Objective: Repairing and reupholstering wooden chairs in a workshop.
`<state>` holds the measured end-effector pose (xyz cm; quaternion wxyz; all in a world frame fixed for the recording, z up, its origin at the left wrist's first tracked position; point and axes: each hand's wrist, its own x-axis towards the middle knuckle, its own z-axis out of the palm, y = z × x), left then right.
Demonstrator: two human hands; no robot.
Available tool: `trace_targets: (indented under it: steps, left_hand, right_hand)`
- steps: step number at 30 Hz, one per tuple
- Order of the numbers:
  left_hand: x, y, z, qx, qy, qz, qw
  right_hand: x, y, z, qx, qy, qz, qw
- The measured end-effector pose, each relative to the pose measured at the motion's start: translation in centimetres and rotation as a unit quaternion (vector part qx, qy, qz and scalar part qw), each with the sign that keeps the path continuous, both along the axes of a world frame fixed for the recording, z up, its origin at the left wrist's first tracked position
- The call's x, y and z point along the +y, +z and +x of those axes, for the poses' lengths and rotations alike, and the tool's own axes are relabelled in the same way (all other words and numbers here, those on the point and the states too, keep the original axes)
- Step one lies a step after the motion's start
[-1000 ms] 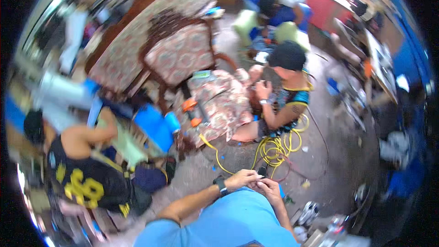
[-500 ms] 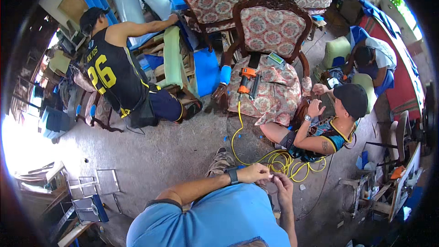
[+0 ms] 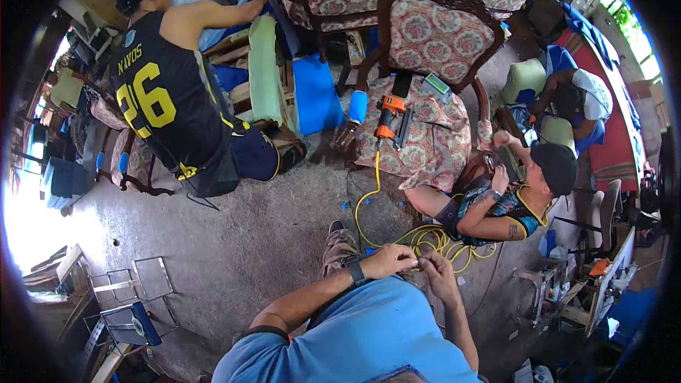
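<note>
pinching with our left hand [image 3: 386,261] and right hand [image 3: 441,278], though we can't tell on what, we have the yellow hose [image 3: 438,235] near them at one o'clock, and this small step seems to call for a steady touch next.

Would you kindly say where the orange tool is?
In the head view, the orange tool lies just right of centre, on the chair's floral seat, beside the blue-wrapped armrest.
</note>
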<state>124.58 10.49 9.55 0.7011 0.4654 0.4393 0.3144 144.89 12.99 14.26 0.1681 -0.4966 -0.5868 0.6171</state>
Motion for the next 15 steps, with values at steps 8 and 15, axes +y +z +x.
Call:
trace_targets:
  steps: [8,15]
  left_hand:
    - [1.9,-0.2,-10.0,0.059,0.024,0.075,0.995]
    - [2.6,0.5,-17.0,0.043,0.039,-0.092,0.994]
  right_hand:
    - [1.3,-3.3,-7.2,0.075,-0.23,-0.046,0.969]
    - [2.3,-7.9,-7.7,0.014,-0.24,-0.063,0.969]
